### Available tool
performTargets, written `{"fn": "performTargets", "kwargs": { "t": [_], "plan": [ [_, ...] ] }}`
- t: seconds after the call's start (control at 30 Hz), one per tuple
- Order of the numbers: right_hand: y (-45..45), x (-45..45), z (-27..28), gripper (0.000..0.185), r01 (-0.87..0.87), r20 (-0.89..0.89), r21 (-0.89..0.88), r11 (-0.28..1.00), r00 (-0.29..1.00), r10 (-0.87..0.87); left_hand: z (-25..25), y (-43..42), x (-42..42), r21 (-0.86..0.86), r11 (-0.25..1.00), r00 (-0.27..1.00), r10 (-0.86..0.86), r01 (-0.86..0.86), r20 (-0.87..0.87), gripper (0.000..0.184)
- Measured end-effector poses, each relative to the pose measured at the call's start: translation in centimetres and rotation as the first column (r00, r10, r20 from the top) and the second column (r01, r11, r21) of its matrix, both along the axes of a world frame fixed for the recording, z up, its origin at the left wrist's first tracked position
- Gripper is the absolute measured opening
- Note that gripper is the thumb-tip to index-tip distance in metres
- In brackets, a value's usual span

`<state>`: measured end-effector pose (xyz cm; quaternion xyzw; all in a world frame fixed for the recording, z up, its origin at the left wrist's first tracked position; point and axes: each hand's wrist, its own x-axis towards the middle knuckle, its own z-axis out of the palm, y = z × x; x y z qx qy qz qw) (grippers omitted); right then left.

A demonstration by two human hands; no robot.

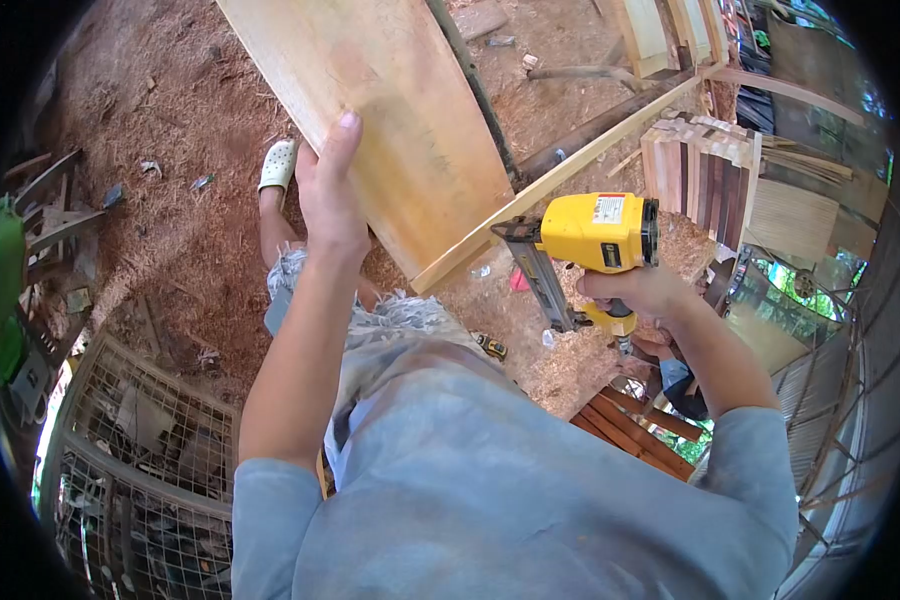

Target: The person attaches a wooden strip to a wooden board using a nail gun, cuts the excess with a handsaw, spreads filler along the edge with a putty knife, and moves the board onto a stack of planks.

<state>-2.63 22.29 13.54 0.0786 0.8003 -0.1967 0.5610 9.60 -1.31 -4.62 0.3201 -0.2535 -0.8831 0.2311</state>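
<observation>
A wide, pale wooden board [400, 110] stretches away from me at the upper middle. My left hand [332, 195] is closed on its left edge, thumb on top and the other fingers mostly hidden underneath. Wrapped round the handle of a yellow and black nail gun [595, 232] is my right hand [642, 291]. The gun's nose points left, close to a long, narrow wooden strip [590, 172] that runs along the board's near end. Whether the nose touches the strip, I cannot tell.
Sawdust and shavings cover the reddish ground [150, 200]. At the right stands a stack of wooden pieces [700, 165]. A wire mesh frame [150, 480] is at lower left, with a green object [6, 270] above it. A small yellow-black tool [491, 346] lies near my waist.
</observation>
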Motion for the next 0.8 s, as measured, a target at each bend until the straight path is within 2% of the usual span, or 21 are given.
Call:
{"fn": "performTargets", "kwargs": {
  "t": [0.2,0.3,0.33,0.37,0.4,0.47,0.57,0.63,0.7,0.8],
  "plan": [
    [-1.1,0.5,0.6,0.034,-0.042,-0.065,-0.012,0.999,0.997,0.041,-0.5,0.2,-0.1,-0.009,1.000,0.999,-0.014,0.014,0.051,0.073],
    [-0.9,1.7,0.5,0.031,-0.057,-0.138,-0.016,0.998,0.989,0.055,-0.3,0.1,-0.1,-0.016,0.999,0.997,-0.030,0.031,0.072,0.071],
    [-1.0,2.0,0.7,0.032,-0.122,-0.178,0.013,0.992,0.976,0.122,-0.5,-0.3,0.0,-0.019,1.000,0.997,-0.020,0.021,0.070,0.071],
    [-0.9,2.3,0.9,0.032,-0.132,-0.181,0.012,0.991,0.975,0.132,-1.0,-0.6,0.0,-0.120,0.992,0.998,-0.029,0.035,0.053,0.064],
    [-0.7,2.6,0.9,0.032,-0.129,-0.167,0.027,0.991,0.977,0.131,-1.3,-0.8,0.1,-0.219,0.974,0.998,-0.041,0.049,0.042,0.056],
    [-0.5,3.1,1.0,0.032,-0.131,-0.152,0.035,0.991,0.979,0.135,-1.8,-0.7,-0.1,-0.225,0.974,0.999,-0.019,0.029,0.046,0.053],
    [-0.3,4.0,0.9,0.028,-0.033,-0.026,-0.115,0.993,0.999,0.031,-1.4,-0.8,0.1,-0.222,0.975,0.998,-0.013,0.026,0.059,0.052],
    [0.6,4.1,0.4,0.025,0.008,-0.036,-0.067,0.998,0.999,-0.011,-0.8,-0.8,0.2,-0.210,0.977,0.998,-0.026,0.038,0.058,0.053],
    [0.5,3.6,0.0,0.022,0.063,0.047,-0.084,0.994,0.997,-0.060,-0.6,-1.1,0.3,-0.244,0.966,0.994,-0.072,0.089,0.079,0.053],
    [0.4,3.4,-0.5,0.019,0.041,0.006,-0.113,0.993,0.999,-0.040,-0.8,-0.7,0.0,-0.254,0.966,0.998,-0.022,0.037,0.064,0.052]
  ]
}}
